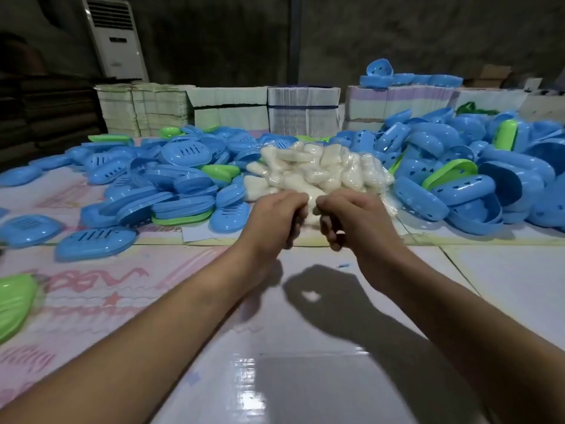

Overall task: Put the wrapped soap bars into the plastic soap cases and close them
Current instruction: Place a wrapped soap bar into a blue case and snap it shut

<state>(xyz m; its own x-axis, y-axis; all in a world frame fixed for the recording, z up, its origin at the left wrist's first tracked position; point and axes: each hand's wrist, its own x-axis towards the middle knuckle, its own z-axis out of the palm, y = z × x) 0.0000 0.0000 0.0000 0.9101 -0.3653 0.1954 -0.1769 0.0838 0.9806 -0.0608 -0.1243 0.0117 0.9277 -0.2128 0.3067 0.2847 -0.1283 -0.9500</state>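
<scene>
A heap of white wrapped soap bars (318, 171) lies at the middle of the table. Blue and green plastic soap case halves are piled to its left (171, 191) and right (477, 166). My left hand (275, 217) and my right hand (354, 215) meet just in front of the heap, above the table. Both have curled fingers and together hold one white wrapped soap bar (312, 209), which shows only between the two hands. Most of that bar is hidden by my fingers.
Bundled stacks of flat cardboard (232, 108) line the table's back edge, with more blue cases (409, 79) on top at the right. A white standing air conditioner (114, 38) is at the back left. One green case (13, 304) lies at the left edge.
</scene>
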